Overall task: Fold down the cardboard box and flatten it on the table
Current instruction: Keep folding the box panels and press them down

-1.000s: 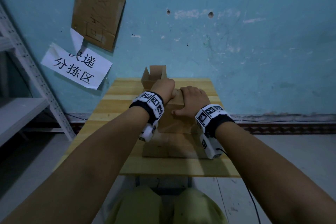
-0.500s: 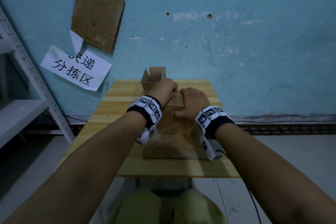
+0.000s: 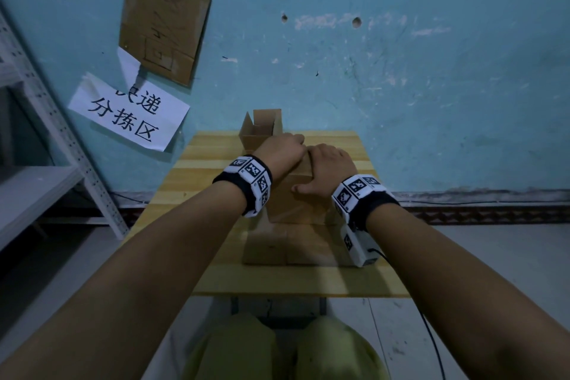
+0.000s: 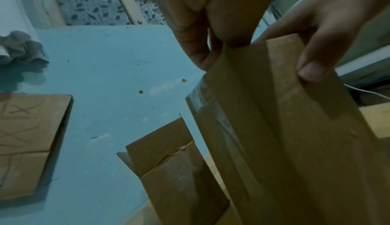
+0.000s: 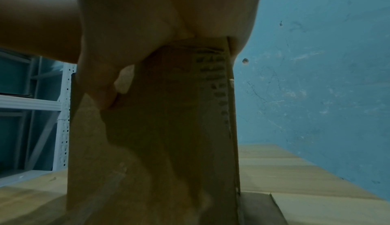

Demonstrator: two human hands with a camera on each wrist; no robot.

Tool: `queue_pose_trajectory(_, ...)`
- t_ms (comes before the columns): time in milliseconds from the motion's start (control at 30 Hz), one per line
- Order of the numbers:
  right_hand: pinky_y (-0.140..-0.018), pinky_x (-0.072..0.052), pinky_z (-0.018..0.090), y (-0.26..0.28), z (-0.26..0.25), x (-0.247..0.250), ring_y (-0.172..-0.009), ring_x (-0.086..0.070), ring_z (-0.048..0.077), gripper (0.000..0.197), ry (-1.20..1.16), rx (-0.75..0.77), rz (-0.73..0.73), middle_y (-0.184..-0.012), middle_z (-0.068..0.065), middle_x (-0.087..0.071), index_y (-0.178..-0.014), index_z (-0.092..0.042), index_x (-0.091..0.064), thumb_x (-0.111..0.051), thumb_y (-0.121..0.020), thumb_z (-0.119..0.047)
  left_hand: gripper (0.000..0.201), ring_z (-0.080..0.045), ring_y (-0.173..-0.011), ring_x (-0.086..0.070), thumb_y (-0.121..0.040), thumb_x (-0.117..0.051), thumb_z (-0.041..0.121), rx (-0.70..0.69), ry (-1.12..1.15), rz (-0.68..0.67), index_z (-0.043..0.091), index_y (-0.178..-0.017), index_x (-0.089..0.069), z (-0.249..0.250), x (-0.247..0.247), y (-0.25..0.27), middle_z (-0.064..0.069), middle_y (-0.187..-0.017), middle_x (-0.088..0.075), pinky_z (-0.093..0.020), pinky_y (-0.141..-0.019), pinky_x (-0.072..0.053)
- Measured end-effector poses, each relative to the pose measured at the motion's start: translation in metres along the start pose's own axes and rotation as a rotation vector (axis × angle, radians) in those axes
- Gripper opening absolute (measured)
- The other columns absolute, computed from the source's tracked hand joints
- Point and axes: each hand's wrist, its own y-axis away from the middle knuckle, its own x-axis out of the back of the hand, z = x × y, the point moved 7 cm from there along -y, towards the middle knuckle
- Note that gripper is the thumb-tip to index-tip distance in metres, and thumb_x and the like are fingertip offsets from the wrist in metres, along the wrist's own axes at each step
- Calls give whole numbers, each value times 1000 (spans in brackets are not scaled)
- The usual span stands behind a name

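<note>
A brown cardboard box (image 3: 296, 200) stands upright in the middle of the wooden table (image 3: 197, 182). My left hand (image 3: 282, 151) curls over its top left edge. My right hand (image 3: 330, 166) lies over the top right, its thumb pressed on the near face. In the left wrist view my left hand (image 4: 202, 56) grips the top of the box (image 4: 274, 128), and the right hand's thumb (image 4: 312, 68) pinches a flap. In the right wrist view my right hand (image 5: 147, 20) covers the top of the box (image 5: 158, 137). The fingers on the far side are hidden.
A flattened piece of cardboard (image 3: 290, 247) lies under the box near the table's front edge. A smaller open box (image 3: 262, 129) stands at the back against the blue wall. White metal shelving (image 3: 40, 133) is on the left. Bare tabletop shows on both sides.
My left wrist has sunk slightly toward me. Both hands stay on the top of the box, which stands as before.
</note>
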Motion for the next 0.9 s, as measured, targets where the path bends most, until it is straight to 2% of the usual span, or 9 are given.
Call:
queue_pose_trajectory(133,-109,-28,40,1,0,1,-128,-39,28,82,-1,-5,-6,-137,10,-42,-136,-12,-34,-61,-75,-59,33,-32,-112,-51,-96,-37,4,-9,-3,-21,2,-128,-47,2,2,-1,-16,-127,-46,-37,-84,-44)
queue_pose_trajectory(267,-109,-28,40,1,0,1,-128,-39,28,84,-1,-6,-2,-138,9,-42,-137,-13,-34,-62,-74,-60,29,-35,-106,-55,-96,-37,3,53,69,-28,0,-122,-50,-5,-3,-5,-17,-124,-49,-38,-82,-45)
queue_pose_trajectory(600,-108,-28,40,1,0,1,-127,-40,27,84,-6,-6,-3,-137,9,-43,-136,-13,-35,-62,-72,-60,23,-37,-98,-58,-92,-41,7,294,440,18,-3,-104,-58,-22,-10,-7,-20,-109,-59,-41,-80,-46)
queue_pose_trajectory(700,-108,-28,40,1,-1,1,-128,-39,27,85,-7,-5,-6,-138,9,-42,-137,-13,-34,-63,-72,-60,24,-37,-97,-59,-91,-42,8,372,536,-5,-4,-103,-59,-26,-17,-7,-22,-107,-61,-42,-81,-47)
queue_pose_trajectory(833,-109,-27,40,2,-1,1,-129,-38,27,86,-9,-3,-4,-138,9,-41,-138,-13,-32,-62,-73,-60,24,-36,-96,-60,-93,-43,10,426,622,-7,-4,-102,-60,-30,-21,-7,-23,-103,-62,-39,-80,-47)
queue_pose_trajectory(900,-109,-27,40,2,-1,2,-129,-38,27,87,-3,-2,-3,-139,9,-41,-138,-13,-32,-62,-73,-61,22,-34,-93,-60,-93,-43,11,430,656,14,-2,-99,-59,-31,-22,-5,-20,-95,-60,-37,-79,-47)
